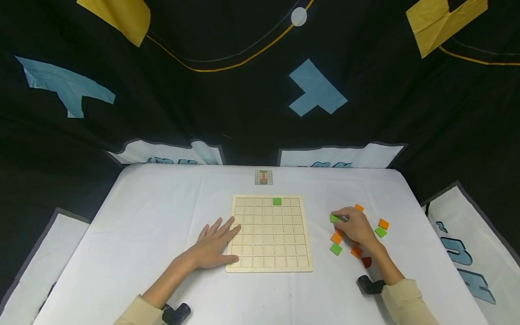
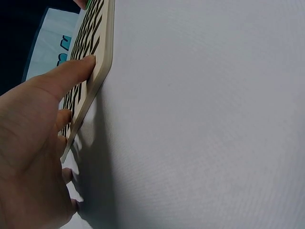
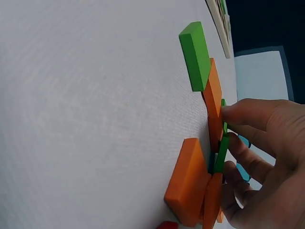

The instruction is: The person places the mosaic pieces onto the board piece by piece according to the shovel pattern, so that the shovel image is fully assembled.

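Note:
A pale wooden grid board (image 1: 269, 234) lies on the white table, with one green tile (image 1: 277, 201) in its top row. My left hand (image 1: 213, 246) rests with spread fingers over the board's left side, and its thumb (image 2: 78, 71) touches the near corner area. To the right of the board, my right hand (image 1: 355, 225) pinches a green square tile (image 1: 333, 218) between thumb and index finger. Around that hand lie loose orange tiles (image 1: 336, 238) and green tiles (image 1: 336, 249), some partly hidden by the fingers. In the right wrist view, an orange tile (image 3: 186, 179) lies nearest.
A small card with a printed grid picture (image 1: 263, 177) lies beyond the board. A dark red piece (image 1: 366, 262) sits by the right wrist. Another orange tile (image 1: 383, 224) and green tile (image 1: 380, 232) lie further right. Black cloth hangs behind the table (image 1: 162, 189).

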{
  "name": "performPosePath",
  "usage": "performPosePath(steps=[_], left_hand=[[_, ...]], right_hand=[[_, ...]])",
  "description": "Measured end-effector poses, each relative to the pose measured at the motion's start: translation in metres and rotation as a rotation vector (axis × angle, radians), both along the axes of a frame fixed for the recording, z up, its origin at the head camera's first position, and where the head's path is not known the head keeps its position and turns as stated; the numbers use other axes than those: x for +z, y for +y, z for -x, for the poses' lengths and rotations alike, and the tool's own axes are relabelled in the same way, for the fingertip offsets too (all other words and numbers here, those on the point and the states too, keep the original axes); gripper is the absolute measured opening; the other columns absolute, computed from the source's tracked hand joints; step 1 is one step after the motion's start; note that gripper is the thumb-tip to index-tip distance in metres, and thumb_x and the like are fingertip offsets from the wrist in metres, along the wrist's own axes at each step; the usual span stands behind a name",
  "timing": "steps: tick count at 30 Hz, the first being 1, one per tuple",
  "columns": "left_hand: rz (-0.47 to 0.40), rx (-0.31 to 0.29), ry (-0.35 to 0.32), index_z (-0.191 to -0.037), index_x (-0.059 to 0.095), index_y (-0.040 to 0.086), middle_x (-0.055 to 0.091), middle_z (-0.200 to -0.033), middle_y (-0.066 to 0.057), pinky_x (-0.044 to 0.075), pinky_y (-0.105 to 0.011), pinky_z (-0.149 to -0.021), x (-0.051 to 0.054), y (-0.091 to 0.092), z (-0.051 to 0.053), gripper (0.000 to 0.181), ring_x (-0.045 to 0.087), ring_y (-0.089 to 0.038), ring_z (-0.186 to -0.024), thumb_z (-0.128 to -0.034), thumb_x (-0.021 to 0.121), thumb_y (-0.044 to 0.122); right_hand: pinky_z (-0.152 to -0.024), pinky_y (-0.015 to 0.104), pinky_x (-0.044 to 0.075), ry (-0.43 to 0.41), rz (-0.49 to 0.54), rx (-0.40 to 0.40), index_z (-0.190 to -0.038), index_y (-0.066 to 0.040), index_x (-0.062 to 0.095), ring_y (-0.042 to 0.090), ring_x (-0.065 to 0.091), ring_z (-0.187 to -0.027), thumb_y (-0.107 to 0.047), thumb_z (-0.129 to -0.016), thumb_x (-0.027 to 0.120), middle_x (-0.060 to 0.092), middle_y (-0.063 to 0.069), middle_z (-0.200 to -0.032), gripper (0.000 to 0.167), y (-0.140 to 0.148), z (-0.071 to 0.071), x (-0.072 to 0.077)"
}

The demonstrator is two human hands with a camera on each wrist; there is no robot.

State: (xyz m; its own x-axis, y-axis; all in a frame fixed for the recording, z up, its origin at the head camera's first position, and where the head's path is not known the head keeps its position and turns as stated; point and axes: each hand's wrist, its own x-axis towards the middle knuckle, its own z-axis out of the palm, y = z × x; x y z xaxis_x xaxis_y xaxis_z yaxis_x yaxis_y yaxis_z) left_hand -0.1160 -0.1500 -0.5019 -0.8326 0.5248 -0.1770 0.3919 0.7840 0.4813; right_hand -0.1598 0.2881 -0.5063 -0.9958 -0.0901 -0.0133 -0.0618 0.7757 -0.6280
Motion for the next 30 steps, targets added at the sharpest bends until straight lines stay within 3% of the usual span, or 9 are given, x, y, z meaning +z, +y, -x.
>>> performPosePath(steps=[9, 17, 24, 30], left_hand=[[0.002, 0.003, 0.004, -0.156, 0.036, 0.011, 0.017, -0.164, -0.016, 0.004, -0.071, -0.111, 0.002, 0.002, 0.001, 0.084, 0.006, -0.047, -0.148, -0.0893, 0.067, 0.053], [0.009, 0.002, 0.006, -0.156, 0.035, 0.010, 0.017, -0.164, -0.017, 0.005, -0.071, -0.111, 0.004, 0.003, 0.000, 0.084, 0.006, -0.047, -0.148, -0.0899, 0.067, 0.052], [0.004, 0.004, -0.004, -0.156, 0.035, 0.009, 0.017, -0.164, -0.018, 0.004, -0.071, -0.111, 0.006, 0.001, -0.001, 0.084, 0.006, -0.048, -0.148, -0.0902, 0.067, 0.051], [0.005, -0.004, -0.011, -0.157, 0.034, 0.011, 0.014, -0.165, -0.016, 0.002, -0.070, -0.111, 0.003, 0.001, -0.001, 0.084, 0.004, -0.046, -0.148, -0.0909, 0.066, 0.051]], right_hand=[[-0.097, 0.058, 0.046, 0.062, 0.012, -0.015, -0.114, 0.002, 0.073, 0.039, 0.058, -0.112, -0.008, -0.086, 0.074, 0.066, 0.021, -0.118, 0.029, -0.010, 0.003, 0.004], [-0.095, 0.055, 0.048, 0.126, 0.036, 0.026, -0.112, 0.000, 0.075, 0.038, 0.061, -0.110, -0.009, -0.085, 0.076, 0.069, 0.018, -0.115, 0.029, -0.034, 0.021, 0.013], [-0.099, 0.053, 0.046, 0.092, 0.086, 0.082, -0.113, -0.003, 0.076, 0.035, 0.060, -0.114, -0.015, -0.085, 0.076, 0.070, 0.014, -0.117, 0.030, -0.072, 0.036, 0.020], [-0.097, 0.051, 0.047, 0.091, 0.108, 0.144, -0.111, -0.004, 0.076, 0.033, 0.061, -0.114, -0.014, -0.082, 0.075, 0.070, 0.013, -0.116, 0.030, -0.098, 0.048, 0.017]])
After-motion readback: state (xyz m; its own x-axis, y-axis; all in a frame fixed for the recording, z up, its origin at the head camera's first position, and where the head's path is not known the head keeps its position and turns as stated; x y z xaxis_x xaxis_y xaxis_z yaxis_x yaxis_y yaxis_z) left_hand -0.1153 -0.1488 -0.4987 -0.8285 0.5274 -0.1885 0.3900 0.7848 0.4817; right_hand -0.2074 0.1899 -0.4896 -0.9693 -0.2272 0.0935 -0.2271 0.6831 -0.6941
